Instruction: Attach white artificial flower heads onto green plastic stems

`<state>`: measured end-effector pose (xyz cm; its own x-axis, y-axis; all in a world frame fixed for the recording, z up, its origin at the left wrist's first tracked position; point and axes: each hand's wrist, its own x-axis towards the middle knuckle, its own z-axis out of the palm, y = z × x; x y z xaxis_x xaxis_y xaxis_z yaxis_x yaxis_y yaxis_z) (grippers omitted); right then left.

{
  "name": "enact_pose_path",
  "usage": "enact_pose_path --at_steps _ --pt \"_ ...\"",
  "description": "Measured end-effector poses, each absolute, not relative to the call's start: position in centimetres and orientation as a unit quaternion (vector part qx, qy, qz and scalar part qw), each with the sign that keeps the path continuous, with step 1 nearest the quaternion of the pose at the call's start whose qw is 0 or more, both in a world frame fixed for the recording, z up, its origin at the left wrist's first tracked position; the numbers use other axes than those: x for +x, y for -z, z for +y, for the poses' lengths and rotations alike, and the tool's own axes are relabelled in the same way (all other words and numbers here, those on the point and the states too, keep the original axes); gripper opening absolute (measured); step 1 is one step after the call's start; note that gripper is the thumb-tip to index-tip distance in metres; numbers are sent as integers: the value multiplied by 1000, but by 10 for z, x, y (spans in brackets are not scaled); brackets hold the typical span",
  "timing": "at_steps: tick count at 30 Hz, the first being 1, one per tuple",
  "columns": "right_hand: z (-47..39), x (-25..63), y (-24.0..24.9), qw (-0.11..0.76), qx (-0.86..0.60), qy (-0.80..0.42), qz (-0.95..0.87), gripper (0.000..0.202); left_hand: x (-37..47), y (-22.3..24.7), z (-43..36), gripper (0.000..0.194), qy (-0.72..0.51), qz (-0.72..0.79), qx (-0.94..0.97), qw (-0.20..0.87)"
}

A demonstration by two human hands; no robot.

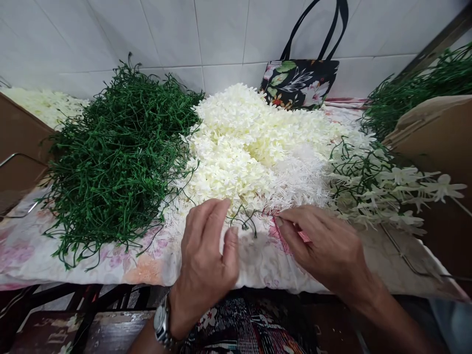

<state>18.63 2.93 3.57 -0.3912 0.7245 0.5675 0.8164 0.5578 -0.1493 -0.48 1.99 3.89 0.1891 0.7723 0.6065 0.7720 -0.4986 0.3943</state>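
My right hand (324, 241) pinches the end of a thin green plastic stem (254, 223) between thumb and forefinger. The stem's branched tips reach leftward over the cloth. My left hand (208, 241), with a watch (161, 319) on the wrist, hovers at the front edge of the white flower pile. Its thumb stands apart from the bent fingers, and I see nothing between them. Just beyond both hands spreads a heap of loose cream-white artificial petals (236, 147). Finer white stamen-like pieces (302, 177) lie to its right. Left of it rises a big mound of green stems (121, 162).
Stems with white blossoms (401, 191) lie at the right, against a cardboard box (435, 137). Another cardboard box (22, 132) borders the left side. A black floral bag (298, 83) leans on the tiled wall (221, 34). Flowered cloth (147, 270) covers the table.
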Motion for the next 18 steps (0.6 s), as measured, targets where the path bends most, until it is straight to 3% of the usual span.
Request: enact_pose_path --at_steps 5,10,13,18 --pt "16 169 -38 286 -366 73 -883 19 11 -45 6 41 -289 431 855 0" --pt "19 164 -31 327 -358 -18 -874 18 7 -23 7 36 -309 475 810 148" --pt "33 178 -29 320 -396 66 -858 18 -2 -19 11 30 -337 523 749 227" --pt "54 196 -27 202 -503 222 -810 16 -3 -21 17 22 -367 575 651 333"
